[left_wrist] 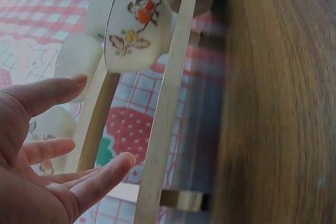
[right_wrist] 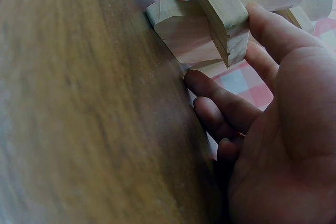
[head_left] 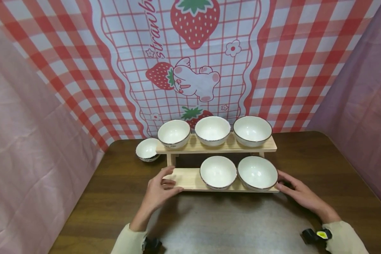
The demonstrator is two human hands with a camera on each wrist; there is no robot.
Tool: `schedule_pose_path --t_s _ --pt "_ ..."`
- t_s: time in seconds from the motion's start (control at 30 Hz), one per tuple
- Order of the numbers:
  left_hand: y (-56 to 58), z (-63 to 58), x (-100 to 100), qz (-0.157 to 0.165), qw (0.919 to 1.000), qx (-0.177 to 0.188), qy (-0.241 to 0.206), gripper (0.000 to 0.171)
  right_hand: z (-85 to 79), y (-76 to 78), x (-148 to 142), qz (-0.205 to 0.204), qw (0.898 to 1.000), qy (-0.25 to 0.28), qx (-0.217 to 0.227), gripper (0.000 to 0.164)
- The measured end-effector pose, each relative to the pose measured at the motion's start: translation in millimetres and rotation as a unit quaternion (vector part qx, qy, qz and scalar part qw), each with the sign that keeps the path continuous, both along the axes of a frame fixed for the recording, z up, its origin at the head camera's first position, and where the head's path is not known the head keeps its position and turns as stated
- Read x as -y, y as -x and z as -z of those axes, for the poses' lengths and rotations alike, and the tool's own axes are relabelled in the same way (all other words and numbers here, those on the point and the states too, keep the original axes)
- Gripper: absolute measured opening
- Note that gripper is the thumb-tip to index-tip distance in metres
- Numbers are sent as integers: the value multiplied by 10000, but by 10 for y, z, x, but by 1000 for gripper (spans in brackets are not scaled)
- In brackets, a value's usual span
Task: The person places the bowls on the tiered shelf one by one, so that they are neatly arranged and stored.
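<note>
A two-tier wooden stand (head_left: 187, 179) holds white bowls. On its lower shelf sit two of them, a middle bowl (head_left: 218, 172) and a right bowl (head_left: 258, 172). My left hand (head_left: 161, 188) is at the shelf's left end, fingers spread and thumb apart, with nothing held. In the left wrist view, a bowl with a painted flower pattern (left_wrist: 137, 30) stands farther along the shelf. My right hand (head_left: 300, 190) is at the opposite end, beside the right bowl. Its thumb touches the corner of the shelf end (right_wrist: 237, 45) in the right wrist view, and the lower fingers bend loosely below.
The upper tier carries a left bowl (head_left: 174, 133), a centre bowl (head_left: 212, 130) and a right-hand bowl (head_left: 252, 130). Another bowl (head_left: 147, 149) stands on the brown table (head_left: 95, 204) behind the stand's left end. A strawberry-print cloth (head_left: 197, 81) hangs behind.
</note>
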State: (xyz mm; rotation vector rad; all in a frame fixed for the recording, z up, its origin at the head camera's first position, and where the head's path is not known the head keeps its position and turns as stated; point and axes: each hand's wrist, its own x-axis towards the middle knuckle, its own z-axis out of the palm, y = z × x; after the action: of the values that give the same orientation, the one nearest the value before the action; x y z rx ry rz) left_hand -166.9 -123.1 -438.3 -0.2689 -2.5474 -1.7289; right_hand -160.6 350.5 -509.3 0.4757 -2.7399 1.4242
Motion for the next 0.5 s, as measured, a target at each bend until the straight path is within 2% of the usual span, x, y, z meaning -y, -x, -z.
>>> schedule_pose_path --t_s 0.5 --pt "4 -37 350 -438 9989 129 91 66 20 -1 -8 -104 9998 149 -53 52"
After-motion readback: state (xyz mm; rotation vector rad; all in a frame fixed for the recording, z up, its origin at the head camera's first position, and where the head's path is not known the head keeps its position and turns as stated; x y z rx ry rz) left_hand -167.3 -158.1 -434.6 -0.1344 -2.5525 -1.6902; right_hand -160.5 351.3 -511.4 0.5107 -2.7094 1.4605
